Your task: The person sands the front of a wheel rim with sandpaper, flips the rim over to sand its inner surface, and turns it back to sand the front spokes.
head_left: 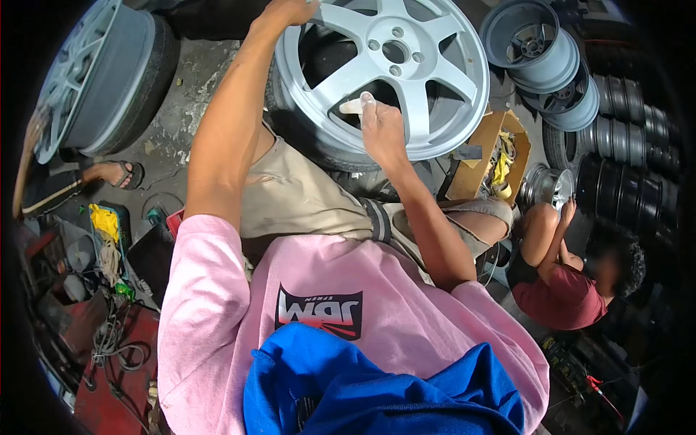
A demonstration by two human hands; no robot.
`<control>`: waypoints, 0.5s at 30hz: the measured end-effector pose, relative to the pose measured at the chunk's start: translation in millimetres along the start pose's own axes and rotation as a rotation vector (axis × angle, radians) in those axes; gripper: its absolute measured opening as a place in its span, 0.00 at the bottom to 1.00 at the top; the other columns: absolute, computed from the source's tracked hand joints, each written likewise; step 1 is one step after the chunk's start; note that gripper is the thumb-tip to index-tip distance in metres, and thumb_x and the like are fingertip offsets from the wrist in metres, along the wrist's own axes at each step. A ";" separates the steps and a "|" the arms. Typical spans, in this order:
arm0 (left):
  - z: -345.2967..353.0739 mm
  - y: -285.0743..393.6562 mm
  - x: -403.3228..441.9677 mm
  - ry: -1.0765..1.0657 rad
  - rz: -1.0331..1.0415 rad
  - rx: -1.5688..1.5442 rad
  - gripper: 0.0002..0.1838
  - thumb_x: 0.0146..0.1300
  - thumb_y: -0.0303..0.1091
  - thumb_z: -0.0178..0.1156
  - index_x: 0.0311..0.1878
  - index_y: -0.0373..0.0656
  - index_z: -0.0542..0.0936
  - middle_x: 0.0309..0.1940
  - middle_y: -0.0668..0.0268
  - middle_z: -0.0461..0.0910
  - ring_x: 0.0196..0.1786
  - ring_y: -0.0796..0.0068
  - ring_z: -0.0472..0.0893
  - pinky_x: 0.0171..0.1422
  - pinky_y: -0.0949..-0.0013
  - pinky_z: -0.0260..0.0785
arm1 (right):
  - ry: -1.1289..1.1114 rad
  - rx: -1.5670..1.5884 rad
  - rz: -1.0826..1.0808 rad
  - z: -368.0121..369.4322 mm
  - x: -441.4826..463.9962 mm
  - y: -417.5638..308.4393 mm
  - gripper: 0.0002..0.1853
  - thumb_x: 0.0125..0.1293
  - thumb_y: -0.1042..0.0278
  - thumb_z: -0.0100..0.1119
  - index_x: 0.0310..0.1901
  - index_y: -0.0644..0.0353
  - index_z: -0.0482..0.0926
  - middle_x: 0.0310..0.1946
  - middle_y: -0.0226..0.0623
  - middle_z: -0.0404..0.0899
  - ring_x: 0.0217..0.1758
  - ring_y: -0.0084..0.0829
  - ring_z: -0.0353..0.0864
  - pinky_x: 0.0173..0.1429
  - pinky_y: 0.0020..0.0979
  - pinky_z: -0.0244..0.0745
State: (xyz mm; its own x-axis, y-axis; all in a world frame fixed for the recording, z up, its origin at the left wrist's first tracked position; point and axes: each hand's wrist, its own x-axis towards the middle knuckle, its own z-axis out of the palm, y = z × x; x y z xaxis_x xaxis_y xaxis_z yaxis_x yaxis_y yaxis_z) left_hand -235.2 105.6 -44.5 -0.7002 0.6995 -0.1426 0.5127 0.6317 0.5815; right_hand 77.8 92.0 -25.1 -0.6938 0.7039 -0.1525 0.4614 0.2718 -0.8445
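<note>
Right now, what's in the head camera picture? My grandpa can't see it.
A person in a pink shirt has the left hand at the edge of a pale grey wheel rim and the right hand near its spokes. Someone in a dark red shirt crouches at the picture's right, below stacked rims; another rim is at the left.

Pink shirt [435, 322], black JDM print [319, 312]

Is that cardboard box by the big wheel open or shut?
Open: the cardboard box has an uncovered top, and something yellow shows inside.
</note>
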 end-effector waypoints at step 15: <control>4.7 -3.0 -0.3 0.025 0.018 0.033 0.33 0.65 0.48 0.60 0.63 0.28 0.71 0.59 0.33 0.76 0.64 0.38 0.76 0.68 0.48 0.70 | -0.229 -0.390 -0.500 -6.5 -3.1 20.8 0.16 0.72 0.61 0.56 0.32 0.68 0.79 0.34 0.50 0.76 0.44 0.51 0.76 0.50 0.48 0.65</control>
State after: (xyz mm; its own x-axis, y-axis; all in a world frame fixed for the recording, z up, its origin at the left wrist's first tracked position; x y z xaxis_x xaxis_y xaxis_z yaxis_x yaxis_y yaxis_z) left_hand -234.2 105.1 -50.0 -0.7031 0.7022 -0.1120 0.5411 0.6305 0.5565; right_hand 93.2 99.8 -38.8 -0.9558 0.2864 0.0670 0.1904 0.7762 -0.6011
